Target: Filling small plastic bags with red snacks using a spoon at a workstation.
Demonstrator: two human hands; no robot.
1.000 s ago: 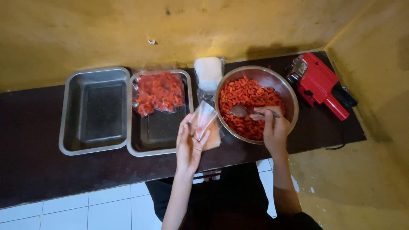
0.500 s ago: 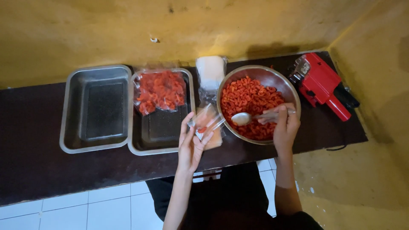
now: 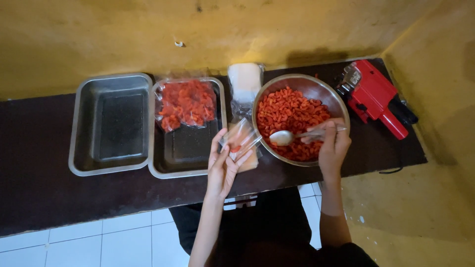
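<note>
- The left hand (image 3: 223, 165) is pinching a small clear plastic bag (image 3: 239, 141) at the centre of the frame, its grip closed on the bag's lower edge, with the mouth tilting toward the steel bowl (image 3: 341, 106).
- The right hand (image 3: 332, 146) is closing its grip around the handle of a metal spoon (image 3: 284, 138), whose head is lying on the red-orange snack pieces (image 3: 292, 116) in the bowl, right of centre.
- The bag looks light, limp and slippery; holding it near the rim would probably be keeping it open best.
- The pieces seem dry and brittle.
- A filled bag (image 3: 187, 103) is lying in the middle steel tray (image 3: 157, 170); the left steel tray (image 3: 74, 165) and a red tool (image 3: 373, 96), upper right, are sitting on the dark bench (image 3: 39, 193).
</note>
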